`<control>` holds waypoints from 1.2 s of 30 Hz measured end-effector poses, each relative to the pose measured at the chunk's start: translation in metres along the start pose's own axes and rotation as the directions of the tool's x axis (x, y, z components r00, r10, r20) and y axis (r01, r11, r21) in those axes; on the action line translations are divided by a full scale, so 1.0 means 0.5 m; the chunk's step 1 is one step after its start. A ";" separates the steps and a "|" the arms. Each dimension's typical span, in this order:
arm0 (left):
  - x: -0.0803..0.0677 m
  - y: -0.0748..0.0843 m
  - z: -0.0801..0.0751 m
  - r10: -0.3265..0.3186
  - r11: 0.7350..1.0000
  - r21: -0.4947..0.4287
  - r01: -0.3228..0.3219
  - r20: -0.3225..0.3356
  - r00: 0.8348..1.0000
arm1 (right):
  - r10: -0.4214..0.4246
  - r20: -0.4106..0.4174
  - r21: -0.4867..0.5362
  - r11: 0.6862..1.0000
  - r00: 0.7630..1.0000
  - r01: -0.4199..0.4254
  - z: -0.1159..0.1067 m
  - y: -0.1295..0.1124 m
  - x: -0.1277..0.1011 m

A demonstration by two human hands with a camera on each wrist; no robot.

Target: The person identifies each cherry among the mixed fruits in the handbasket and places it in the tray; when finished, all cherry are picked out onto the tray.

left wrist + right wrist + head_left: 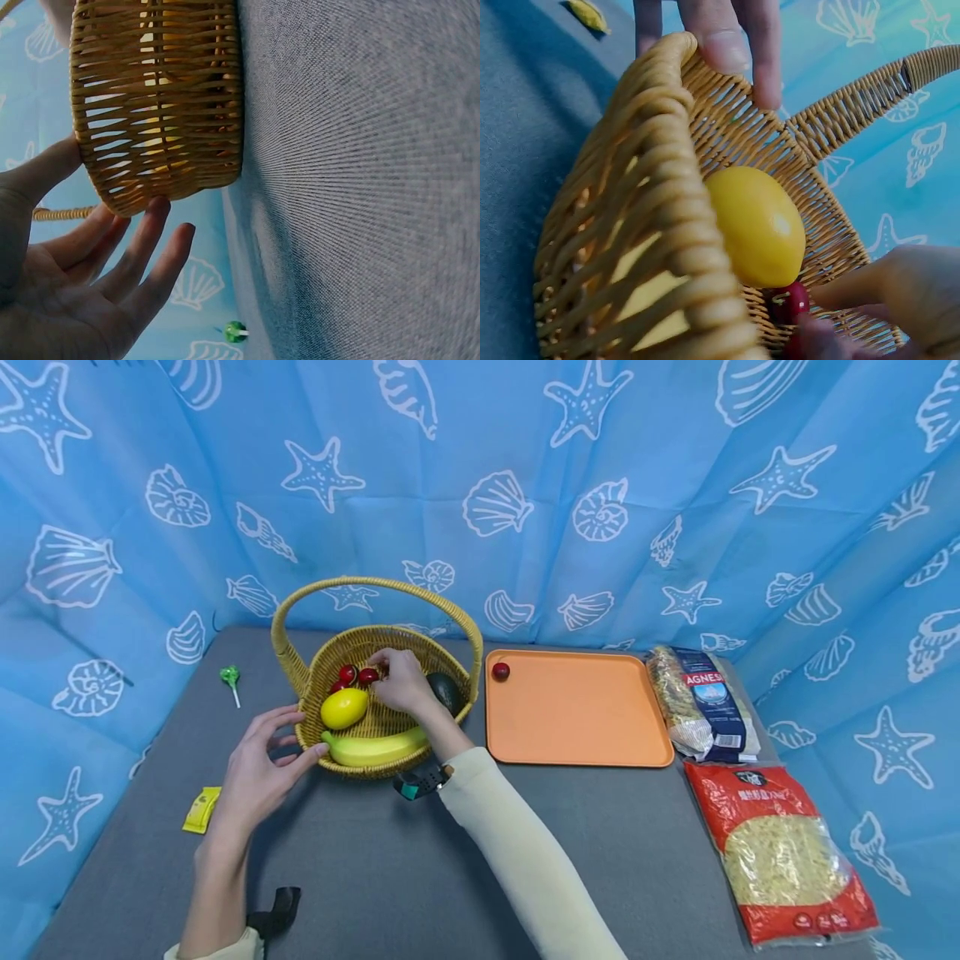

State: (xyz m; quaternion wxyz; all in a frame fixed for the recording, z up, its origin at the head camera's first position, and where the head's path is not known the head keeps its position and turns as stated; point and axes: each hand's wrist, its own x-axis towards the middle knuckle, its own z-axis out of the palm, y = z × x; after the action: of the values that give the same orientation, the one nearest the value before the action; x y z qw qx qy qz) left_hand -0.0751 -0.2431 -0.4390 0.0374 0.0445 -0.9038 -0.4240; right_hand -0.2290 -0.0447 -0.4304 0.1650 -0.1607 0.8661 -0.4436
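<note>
While our left hand [258, 768] steadies the woven wicker basket [375, 693], fingers relaxed against its ribbed wall.
Our right hand [401, 681] pinches a glossy round cherry [367, 676] inside, beside the smooth oval lemon [344, 708].

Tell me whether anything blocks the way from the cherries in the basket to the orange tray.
The basket's wall and handle rise between the cherries under the right hand and the tray; the avocado lies on that side too. The tray holds only one cherry.

Basket [375, 710]: woven wicker, rough, matt. Lemon [757, 225]: smooth, slightly glossy. Surface [360, 180]: grey cloth, matt weave. Tray [577, 710]: smooth orange plastic.
</note>
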 end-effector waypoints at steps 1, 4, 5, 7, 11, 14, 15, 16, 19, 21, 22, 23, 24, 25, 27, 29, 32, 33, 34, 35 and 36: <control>0.000 0.000 0.000 0.000 1.000 -0.001 0.000 0.000 1.000 | 0.021 0.012 -0.017 1.000 1.000 -0.021 -0.001 -0.001 0.002; 0.000 0.000 0.000 -0.003 1.000 -0.002 0.003 -0.001 1.000 | 0.077 0.066 -0.067 0.995 0.995 -0.073 -0.006 -0.005 0.006; 0.000 0.000 0.000 -0.004 1.000 -0.002 0.004 -0.001 1.000 | 0.084 0.080 -0.077 0.994 0.993 -0.078 -0.007 -0.006 0.007; 0.000 -0.001 -0.001 -0.002 1.000 -0.004 0.002 0.000 1.000 | 0.103 0.094 -0.093 0.991 0.990 -0.094 -0.009 -0.007 0.009; 0.000 0.000 -0.001 0.001 1.000 -0.004 -0.001 -0.003 1.000 | 0.156 0.131 -0.109 0.984 0.979 -0.142 -0.009 -0.006 0.016; -0.001 0.000 -0.001 0.002 1.000 -0.008 -0.002 -0.004 1.000 | 0.181 0.142 -0.067 0.983 0.973 -0.173 -0.006 -0.003 0.017; -0.001 0.000 -0.001 0.001 1.000 -0.008 -0.001 -0.002 1.000 | 0.179 0.139 -0.031 0.984 0.974 -0.177 -0.006 -0.003 0.015; 0.000 0.000 -0.001 -0.001 1.000 -0.009 0.001 0.000 1.000 | 0.172 0.134 0.003 0.985 0.976 -0.174 -0.006 -0.004 0.012; -0.001 0.001 -0.001 -0.008 1.000 -0.011 0.008 0.005 1.000 | 0.132 0.118 0.142 0.979 0.984 -0.148 -0.010 -0.007 -0.004; 0.000 0.001 -0.001 -0.011 1.000 -0.009 0.011 0.008 1.000 | 0.094 0.114 0.217 0.969 0.989 -0.117 -0.018 -0.010 -0.017; 0.000 0.001 -0.001 -0.013 1.000 -0.009 0.013 0.008 1.000 | 0.075 0.112 0.235 0.967 0.991 -0.099 -0.022 -0.010 -0.024; 0.000 0.001 -0.001 -0.014 1.000 -0.010 0.014 0.009 1.000 | 0.056 0.111 0.249 0.965 0.992 -0.082 -0.027 -0.010 -0.032; 0.000 0.002 -0.001 -0.015 1.000 -0.010 0.015 0.009 1.000 | 0.035 0.111 0.255 0.965 0.993 -0.063 -0.033 -0.010 -0.040; 0.000 0.002 -0.001 -0.016 1.000 -0.011 0.016 0.009 1.000 | 0.010 0.113 0.253 0.967 0.994 -0.039 -0.040 -0.009 -0.048; 0.000 0.003 -0.001 -0.018 1.000 -0.015 0.018 0.009 1.000 | -0.037 0.120 0.241 0.971 0.992 0.007 -0.053 -0.007 -0.067; 0.000 0.004 -0.002 -0.019 1.000 -0.016 0.019 0.011 1.000 | -0.078 0.125 0.235 0.971 0.989 0.047 -0.068 -0.006 -0.091; -0.001 0.004 -0.002 -0.017 1.000 -0.015 0.017 0.011 1.000 | -0.134 0.116 0.230 0.968 0.984 0.105 -0.094 -0.005 -0.131; -0.001 0.004 -0.002 -0.016 1.000 -0.013 0.016 0.012 1.000 | -0.149 0.112 0.234 0.965 0.983 0.120 -0.104 -0.005 -0.147; -0.001 0.004 -0.003 -0.015 1.000 -0.013 0.015 0.012 1.000 | -0.165 0.108 0.236 0.962 0.980 0.136 -0.115 -0.005 -0.163; -0.002 0.004 -0.003 -0.014 1.000 -0.011 0.014 0.012 1.000 | -0.183 0.106 0.240 0.958 0.977 0.154 -0.126 -0.003 -0.180; -0.002 0.004 -0.003 -0.013 1.000 -0.012 0.013 0.012 1.000 | -0.200 0.103 0.248 0.954 0.974 0.169 -0.137 -0.002 -0.197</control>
State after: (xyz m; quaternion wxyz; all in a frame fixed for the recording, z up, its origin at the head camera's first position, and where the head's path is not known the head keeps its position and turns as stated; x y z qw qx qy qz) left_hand -0.0741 -0.2430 -0.4365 0.0296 0.0477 -0.9012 -0.4297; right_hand -0.1703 0.0456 -0.3778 0.1956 -0.2480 0.7756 -0.5465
